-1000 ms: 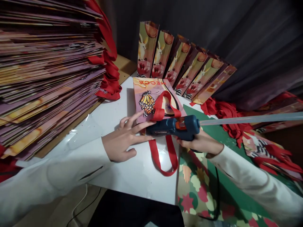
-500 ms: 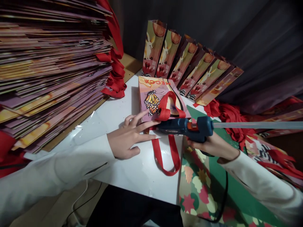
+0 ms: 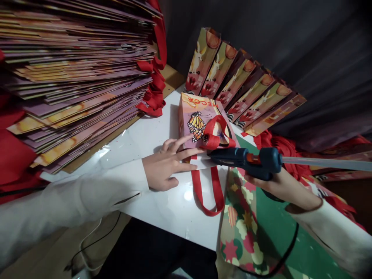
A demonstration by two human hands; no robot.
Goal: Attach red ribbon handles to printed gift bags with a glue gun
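Observation:
A paper gift bag (image 3: pixel 190 112) with a butterfly print lies on the white table, its mouth toward me. One red ribbon handle (image 3: pixel 213 139) is folded over its front; another red ribbon handle (image 3: pixel 214 190) loops out onto the table. My left hand (image 3: pixel 167 164) rests on the bag's near edge with fingers spread, pressing it flat. My right hand (image 3: pixel 286 186) grips a dark blue glue gun (image 3: pixel 244 157), a long clear glue stick (image 3: pixel 322 162) poking out of its back. The nozzle points left, over the bag's opening close to my left fingertips.
At left rises a tall stack of flat bags (image 3: pixel 78 77) with red ribbons (image 3: pixel 154 97). Several standing bags (image 3: pixel 221 73) line the back. Patterned paper (image 3: pixel 241 224), a green sheet (image 3: pixel 273 221) and a black cord (image 3: pixel 286 252) lie at right.
The glue gun in my right hand has moved rightward relative to the bag, drawing its nozzle away from my left fingers. My left hand keeps its place on the bag. The view has shifted slightly.

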